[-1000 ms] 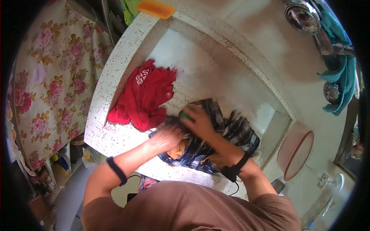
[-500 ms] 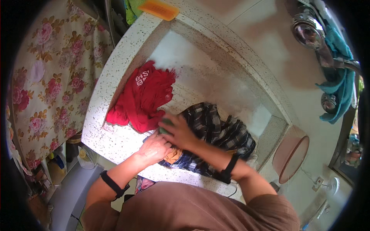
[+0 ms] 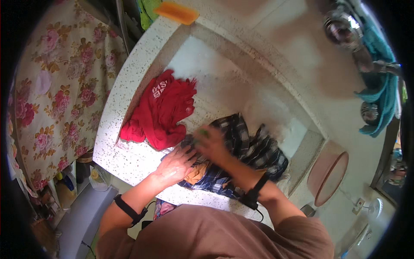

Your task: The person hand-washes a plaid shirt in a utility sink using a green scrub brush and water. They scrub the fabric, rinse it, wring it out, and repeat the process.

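The right hand (image 3: 211, 144) is clenched around a small green object (image 3: 202, 133), probably a brush or bar of soap, pressing it onto the dark plaid shirt (image 3: 254, 151); blur hides the exact grip. The left hand (image 3: 174, 166) lies flat with fingers spread, pinning the shirt's near edge without grasping it. The shirt lies bunched on the speckled stone counter (image 3: 129, 159), at the front edge of the wash basin, with a red garment (image 3: 161, 110) touching it on the left. Judging from this, a hard stroke could slide the wet shirt off the counter edge, or the green object could slip out of the hand.
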Motion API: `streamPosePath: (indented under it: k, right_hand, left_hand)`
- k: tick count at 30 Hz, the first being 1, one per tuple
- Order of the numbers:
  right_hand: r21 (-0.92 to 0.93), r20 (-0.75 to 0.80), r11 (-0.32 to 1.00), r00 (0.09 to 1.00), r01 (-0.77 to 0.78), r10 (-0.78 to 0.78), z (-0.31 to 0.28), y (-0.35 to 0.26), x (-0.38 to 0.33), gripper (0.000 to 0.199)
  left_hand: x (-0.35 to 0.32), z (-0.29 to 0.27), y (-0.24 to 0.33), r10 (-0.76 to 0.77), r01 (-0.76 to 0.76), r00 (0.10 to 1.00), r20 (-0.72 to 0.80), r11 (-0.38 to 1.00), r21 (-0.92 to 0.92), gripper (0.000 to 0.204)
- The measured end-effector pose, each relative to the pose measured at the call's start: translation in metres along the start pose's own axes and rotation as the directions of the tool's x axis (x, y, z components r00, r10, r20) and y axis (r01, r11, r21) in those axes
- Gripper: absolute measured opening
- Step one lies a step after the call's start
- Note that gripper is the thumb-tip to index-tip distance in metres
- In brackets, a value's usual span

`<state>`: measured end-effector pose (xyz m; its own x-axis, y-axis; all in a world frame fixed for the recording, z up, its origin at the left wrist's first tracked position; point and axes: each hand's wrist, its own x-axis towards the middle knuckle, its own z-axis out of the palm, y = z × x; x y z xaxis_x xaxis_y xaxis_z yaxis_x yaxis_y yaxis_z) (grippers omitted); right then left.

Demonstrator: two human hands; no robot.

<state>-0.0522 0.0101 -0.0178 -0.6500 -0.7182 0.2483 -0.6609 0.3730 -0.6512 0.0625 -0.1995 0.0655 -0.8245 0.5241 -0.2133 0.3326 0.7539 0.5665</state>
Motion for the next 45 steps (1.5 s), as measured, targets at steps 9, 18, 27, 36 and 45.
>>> streamPosePath:
  k: [9, 18, 27, 36, 45]
  right_hand:
    - [-0.173, -0.023, 0.828, 0.843, -0.533, 0.538, -0.060, 0.160, -0.073, 0.040]
    - [-0.103, 0.037, 0.875, 0.878, -0.472, 0.478, -0.068, 0.077, -0.093, 0.041]
    - [-0.093, 0.035, 0.996, 0.999, -0.012, 0.015, -0.020, 0.032, -0.087, 0.044]
    - [-0.231, -0.012, 0.648, 0.668, -0.726, 0.744, -0.055, 0.091, 0.020, 0.039]
    - [-0.312, 0.063, 0.907, 0.946, -0.284, 0.318, -0.036, 0.081, -0.042, 0.038]
  left_hand:
    - [0.044, 0.006, 0.004, 0.034, -0.016, 0.998, -0.049, 0.946, 0.324, 0.022]
    - [0.106, -0.033, -0.025, -0.218, 0.284, 0.956, -0.194, 0.849, 0.445, 0.034]
    - [0.017, 0.013, 0.057, 0.041, -0.017, 0.989, 0.142, 0.986, -0.166, 0.022]
    - [0.012, 0.023, 0.050, 0.040, -0.025, 0.997, 0.072, 0.981, -0.192, 0.027]
    - [0.011, 0.018, 0.049, 0.039, -0.019, 0.995, 0.090, 0.977, -0.212, 0.021]
